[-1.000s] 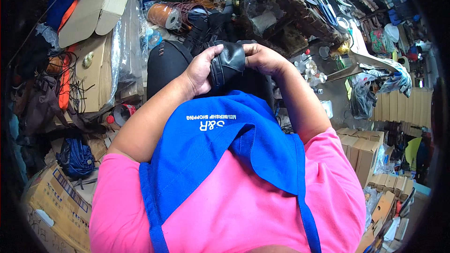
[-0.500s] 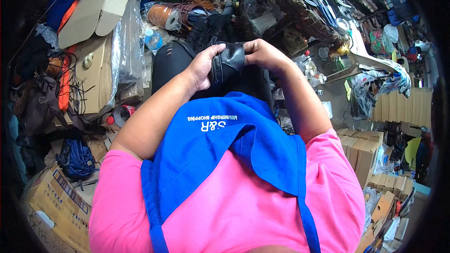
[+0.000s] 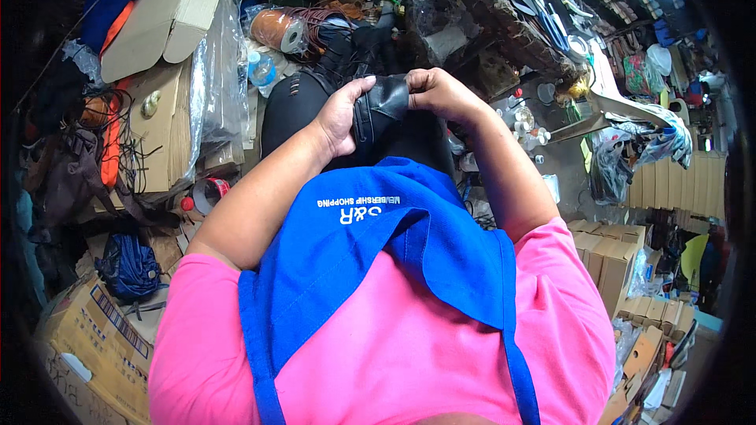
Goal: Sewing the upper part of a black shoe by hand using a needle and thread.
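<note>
Above my lap I hold a black, shiny leather-like piece (image 3: pixel 389 99) with strap-like parts along its left side; what it belongs to cannot be made out. My left hand (image 3: pixel 340 120) is closed around its left side, thumb lying on top near the upper edge. At the right edge, my right hand (image 3: pixel 442 94) pinches the piece between thumb and bent fingers. Part of it is hidden behind the fingers and against my black trousers (image 3: pixel 293 102). A blue apron (image 3: pixel 346 244) covers my front below the hands.
Beyond my knees lie an orange spool (image 3: pixel 277 30), a clear bottle (image 3: pixel 261 68) and tangled cords. Cardboard sheets (image 3: pixel 161 122) stand at the left. A rough wooden beam (image 3: pixel 504 8) with tools beside it runs at the upper right. Stacked cardboard boxes (image 3: pixel 610 256) sit at the right.
My hands keep their grip on the black piece, with only a slight shift of the right fingers. The whole view has moved very little.
</note>
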{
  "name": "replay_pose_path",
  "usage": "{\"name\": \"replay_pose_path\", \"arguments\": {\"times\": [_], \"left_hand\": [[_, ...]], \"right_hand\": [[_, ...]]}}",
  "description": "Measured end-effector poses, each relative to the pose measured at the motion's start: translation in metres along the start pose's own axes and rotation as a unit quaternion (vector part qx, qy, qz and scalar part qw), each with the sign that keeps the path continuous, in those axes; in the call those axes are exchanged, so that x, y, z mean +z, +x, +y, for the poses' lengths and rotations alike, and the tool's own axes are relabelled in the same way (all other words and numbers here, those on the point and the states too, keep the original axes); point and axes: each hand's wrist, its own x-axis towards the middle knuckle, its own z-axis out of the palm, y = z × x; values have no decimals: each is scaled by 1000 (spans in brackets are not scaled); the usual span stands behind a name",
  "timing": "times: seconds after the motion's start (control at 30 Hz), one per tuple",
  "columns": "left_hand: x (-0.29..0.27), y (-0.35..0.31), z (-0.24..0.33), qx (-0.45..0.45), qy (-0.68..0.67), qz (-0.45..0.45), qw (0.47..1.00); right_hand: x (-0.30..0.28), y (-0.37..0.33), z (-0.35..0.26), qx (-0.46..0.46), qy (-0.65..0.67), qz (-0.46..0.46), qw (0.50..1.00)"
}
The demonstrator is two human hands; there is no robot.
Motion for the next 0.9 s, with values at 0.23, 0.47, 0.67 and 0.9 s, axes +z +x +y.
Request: {"name": "replay_pose_path", "arguments": {"times": [0.23, 0.47, 0.67, 0.9], "left_hand": [[13, 14, 13, 6, 9, -1, 1000], [24, 10, 9, 11, -13, 38, 999], [10, 15, 3, 24, 5, 85, 996], [3, 13, 3, 61, 22, 96, 993]], "right_hand": [[2, -1, -23, -5, 146, 7, 989], [17, -34, -66, -226, -330, 273, 875], [48, -12, -45, -315, -474, 247, 784], [66, 5, -56, -338, -286, 309, 842]]}}
